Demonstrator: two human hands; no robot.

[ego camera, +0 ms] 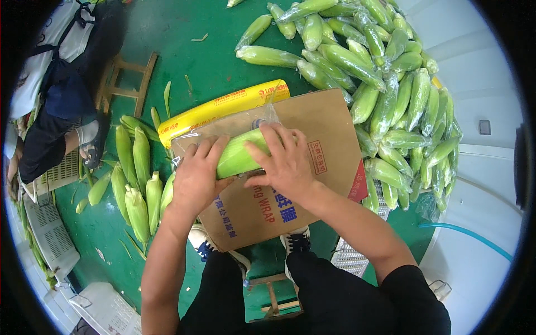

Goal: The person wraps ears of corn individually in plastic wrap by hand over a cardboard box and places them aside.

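An ear of corn in its green husk (240, 155) lies across a flat cardboard box (247, 226), between my two hands. My left hand (197, 176) grips its left end, fingers over the top and thumb below. Over the right end my right hand (284, 161) is spread, its fingertips on the far side and its thumb at the near side. Clear plastic film (270, 112) stretches from beyond the ear towards a yellow roll of cling wrap (226, 108) along the box's far edge. How far the film goes around the ear is hard to see.
Many film-wrapped corn ears (377, 104) are heaped to the right. Unwrapped ears (136, 209) lie on the green floor at left. Another person's leg (46, 138) is near a wooden stool (130, 86). White plastic crates (50, 234) line the left side; a blue hose (469, 238) is at right.
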